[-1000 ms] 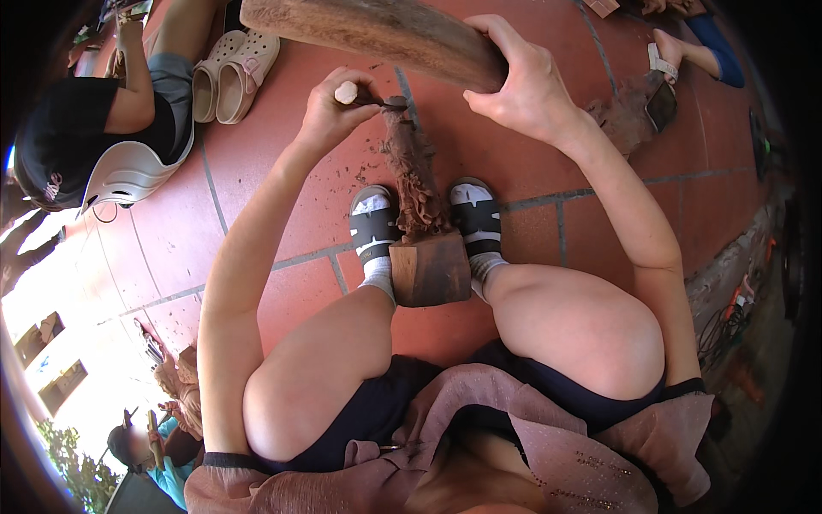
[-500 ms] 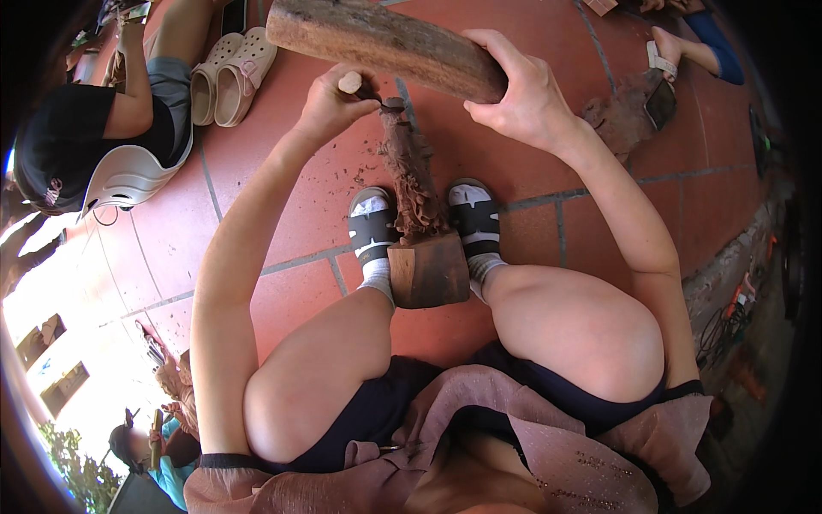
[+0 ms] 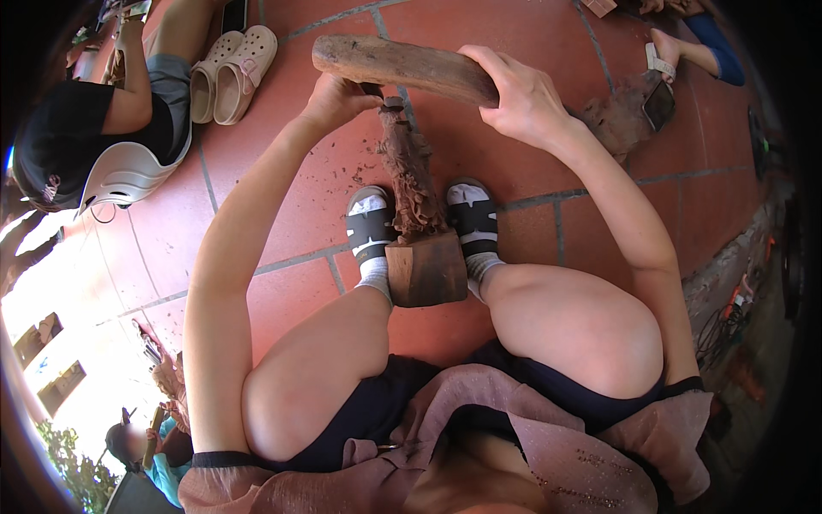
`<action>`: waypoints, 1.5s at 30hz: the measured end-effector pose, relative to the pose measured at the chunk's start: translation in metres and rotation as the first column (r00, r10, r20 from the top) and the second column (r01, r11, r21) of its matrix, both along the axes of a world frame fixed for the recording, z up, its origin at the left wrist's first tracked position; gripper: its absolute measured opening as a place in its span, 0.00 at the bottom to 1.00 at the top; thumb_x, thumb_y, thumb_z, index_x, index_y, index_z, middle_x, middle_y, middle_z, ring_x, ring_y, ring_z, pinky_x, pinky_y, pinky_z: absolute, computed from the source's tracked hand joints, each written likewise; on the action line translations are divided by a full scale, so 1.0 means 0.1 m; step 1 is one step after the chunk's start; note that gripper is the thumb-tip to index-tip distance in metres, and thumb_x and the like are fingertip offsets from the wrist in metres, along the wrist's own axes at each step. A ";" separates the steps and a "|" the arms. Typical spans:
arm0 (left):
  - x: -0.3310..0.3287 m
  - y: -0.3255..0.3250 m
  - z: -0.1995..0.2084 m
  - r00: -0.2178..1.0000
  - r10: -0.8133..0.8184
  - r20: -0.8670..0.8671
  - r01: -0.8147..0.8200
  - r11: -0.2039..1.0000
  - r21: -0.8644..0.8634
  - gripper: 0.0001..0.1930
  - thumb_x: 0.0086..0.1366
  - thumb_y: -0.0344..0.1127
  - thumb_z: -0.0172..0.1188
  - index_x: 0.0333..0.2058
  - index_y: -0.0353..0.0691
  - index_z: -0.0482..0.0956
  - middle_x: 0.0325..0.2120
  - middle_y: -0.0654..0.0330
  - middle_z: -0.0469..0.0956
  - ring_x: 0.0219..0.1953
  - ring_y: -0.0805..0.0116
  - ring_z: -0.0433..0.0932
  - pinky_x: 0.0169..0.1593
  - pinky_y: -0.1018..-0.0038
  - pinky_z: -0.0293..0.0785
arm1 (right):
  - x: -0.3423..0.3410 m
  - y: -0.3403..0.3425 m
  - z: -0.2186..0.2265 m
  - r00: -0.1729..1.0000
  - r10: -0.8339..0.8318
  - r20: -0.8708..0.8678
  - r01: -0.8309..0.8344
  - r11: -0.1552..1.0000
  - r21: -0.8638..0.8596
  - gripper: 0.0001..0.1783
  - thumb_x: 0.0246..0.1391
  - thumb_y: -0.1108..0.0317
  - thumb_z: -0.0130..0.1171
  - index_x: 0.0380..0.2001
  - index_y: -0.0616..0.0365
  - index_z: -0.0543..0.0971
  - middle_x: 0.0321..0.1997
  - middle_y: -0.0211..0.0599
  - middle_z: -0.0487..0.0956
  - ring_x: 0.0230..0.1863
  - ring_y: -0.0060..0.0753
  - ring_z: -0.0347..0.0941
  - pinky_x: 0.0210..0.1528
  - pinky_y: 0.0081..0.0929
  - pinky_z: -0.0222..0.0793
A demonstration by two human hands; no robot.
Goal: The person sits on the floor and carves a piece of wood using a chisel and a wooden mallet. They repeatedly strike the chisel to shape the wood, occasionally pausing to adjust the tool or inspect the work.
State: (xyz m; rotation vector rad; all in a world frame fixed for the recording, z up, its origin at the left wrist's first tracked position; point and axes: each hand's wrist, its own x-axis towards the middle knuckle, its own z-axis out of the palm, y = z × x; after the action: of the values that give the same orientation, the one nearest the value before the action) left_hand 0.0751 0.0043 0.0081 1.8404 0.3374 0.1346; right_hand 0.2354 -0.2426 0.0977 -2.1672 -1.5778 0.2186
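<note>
My right hand (image 3: 529,101) grips one end of a thick, flat-sided wooden mallet (image 3: 402,67), which reaches left across the view. Its far end lies over my left hand (image 3: 334,101), which is closed around a chisel (image 3: 372,89). The chisel's handle is covered by the mallet, and only a bit of its dark blade shows. That blade is at the top of a rough brown wood carving (image 3: 406,167), though I cannot tell whether it touches. The carving rises from a squared wooden base (image 3: 426,270) between my sandalled feet.
Wood chips lie scattered on the red tiles (image 3: 295,206) left of the carving. Pale clogs (image 3: 233,81) stand at the upper left, near a seated person in a black shirt (image 3: 86,128). A phone (image 3: 658,106) rests on brown cloth-like material at the upper right, near another person's foot.
The mallet has come down and toward me, its left end now covering the chisel's handle end, which showed before. My left hand and the carving have hardly shifted.
</note>
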 end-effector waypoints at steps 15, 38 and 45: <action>-0.25 -0.02 -0.09 0.990 0.119 0.075 -0.107 0.983 -0.149 0.15 0.47 0.22 0.69 0.36 0.35 0.78 0.32 0.62 0.81 0.36 0.72 0.79 0.42 0.74 0.77 | -0.13 0.10 0.24 0.994 0.108 -0.031 -0.105 0.990 0.099 0.43 0.40 0.77 0.62 0.62 0.38 0.61 0.41 0.42 0.77 0.42 0.51 0.76 0.42 0.41 0.75; -0.18 -0.20 0.04 0.975 -0.017 0.223 -0.087 0.891 0.446 0.21 0.43 0.30 0.67 0.40 0.45 0.77 0.34 0.53 0.79 0.39 0.52 0.78 0.44 0.63 0.75 | -0.29 0.07 0.48 0.978 0.097 -0.187 -0.069 0.987 0.147 0.44 0.36 0.83 0.59 0.62 0.49 0.64 0.55 0.48 0.73 0.54 0.54 0.71 0.53 0.41 0.71; 0.06 -0.21 0.17 0.997 -0.078 0.000 0.070 0.894 0.442 0.16 0.45 0.30 0.64 0.36 0.44 0.77 0.32 0.52 0.79 0.38 0.52 0.79 0.40 0.62 0.76 | -0.29 0.01 0.59 0.987 0.138 -0.080 -0.114 0.962 0.249 0.51 0.35 0.85 0.60 0.66 0.44 0.59 0.46 0.47 0.73 0.44 0.56 0.74 0.45 0.43 0.73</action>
State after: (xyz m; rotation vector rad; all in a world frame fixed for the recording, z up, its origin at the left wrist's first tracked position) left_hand 0.0814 -0.0171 0.0255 2.3003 0.2342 0.1868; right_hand 0.2066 -0.2418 0.1570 -1.8448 -1.5989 0.1581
